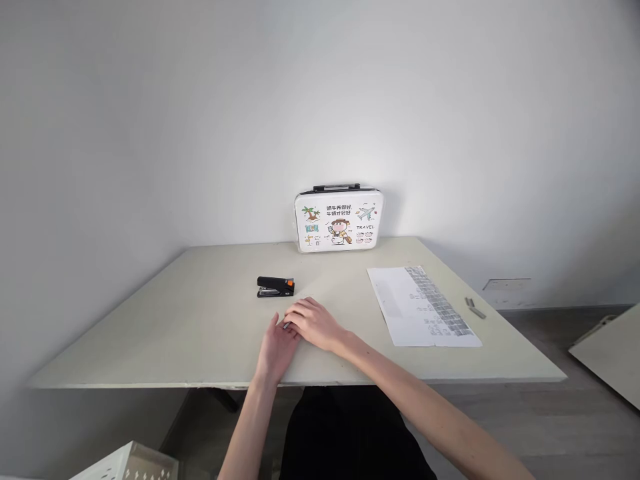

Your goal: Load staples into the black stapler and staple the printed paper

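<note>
My left hand (278, 350) rests palm up near the table's front edge, its thumb raised and its fingers partly hidden under my right hand (317, 325). My right hand arches over it, palm down, with fingertips bent in to meet the left fingers. Between them shows the end of a small grey strip of staples (287, 325), mostly covered by the hands. Just beyond the hands a black stapler (276, 287) with an orange button lies on the table, touched by neither hand.
Printed paper (425, 307) lies on the table (190, 313) to the right. Past it sit two grey staple strips (477, 313). A white cartoon-printed case (340, 223) stands against the back wall. A white perforated box (133, 463) is at lower left, below the tabletop.
</note>
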